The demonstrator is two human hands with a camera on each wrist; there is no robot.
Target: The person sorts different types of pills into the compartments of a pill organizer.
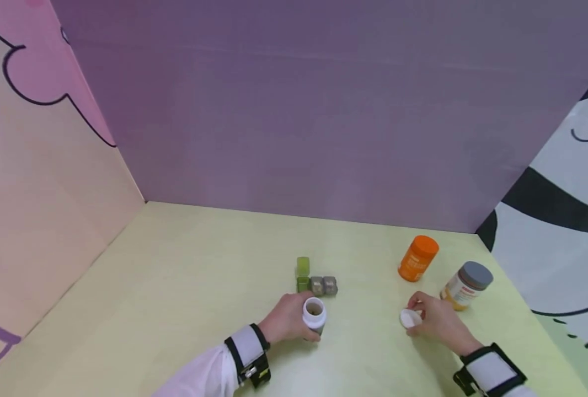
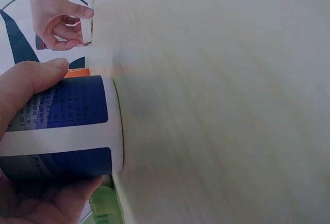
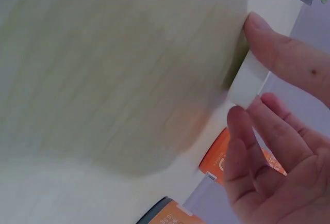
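In the head view my left hand [image 1: 285,320] grips a white bottle [image 1: 314,310] whose uncapped mouth faces up. Its blue-and-white label shows in the left wrist view, thumb on one side and fingers on the other. Right behind the bottle sits a small pill box [image 1: 316,285], its green compartment with the lid [image 1: 303,266] flipped up and its grey compartments shut. Over to the right, my right hand [image 1: 441,322] pinches a round white cap [image 1: 410,318] by its edge between thumb and fingers. In the right wrist view the cap [image 3: 248,82] is low, right at the tabletop.
Behind my right hand an orange bottle [image 1: 418,259] stands upright. A jar with a grey lid [image 1: 466,285] is just beyond that hand's knuckles. A purple panel [image 1: 314,121] rises at the table's back edge, with printed panels on both sides.
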